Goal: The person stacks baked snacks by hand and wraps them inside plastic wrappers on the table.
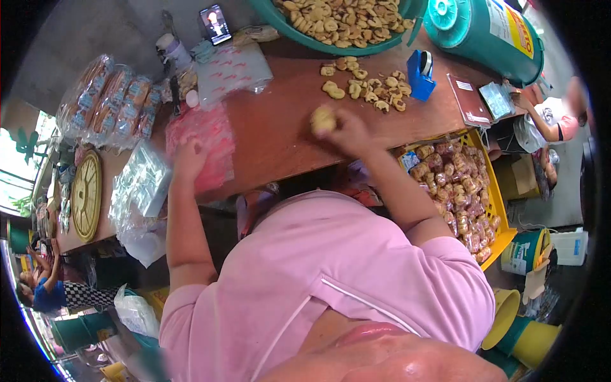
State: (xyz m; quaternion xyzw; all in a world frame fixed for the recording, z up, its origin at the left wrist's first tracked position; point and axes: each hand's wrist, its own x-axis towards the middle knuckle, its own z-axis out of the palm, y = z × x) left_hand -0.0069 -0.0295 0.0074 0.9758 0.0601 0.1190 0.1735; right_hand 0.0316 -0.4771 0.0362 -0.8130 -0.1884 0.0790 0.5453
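Note:
My right hand (pixel 350 135) is closed round a pale golden cookie (pixel 323 120), held over the brown table and slightly blurred. On the left, my left hand (pixel 189 156) has its fingers drawn together on a pink plastic bag (pixel 215 140) in a flat stack at the table's near edge. Loose cookies (pixel 382 92) lie on the tabletop beyond my right hand. Behind them a green basin (pixel 299 39) holds many more cookies. A blue tape dispenser (pixel 420 79) stands to their right.
Packed cookies fill a yellow crate (pixel 503 239) at my right. Bundled bread packs (pixel 108 105), a clear plastic stack (pixel 143 181) and a lit phone (pixel 215 24) lie left. A green bucket (pixel 484 38) lies at the back right. Other people (pixel 554 121) are at both sides.

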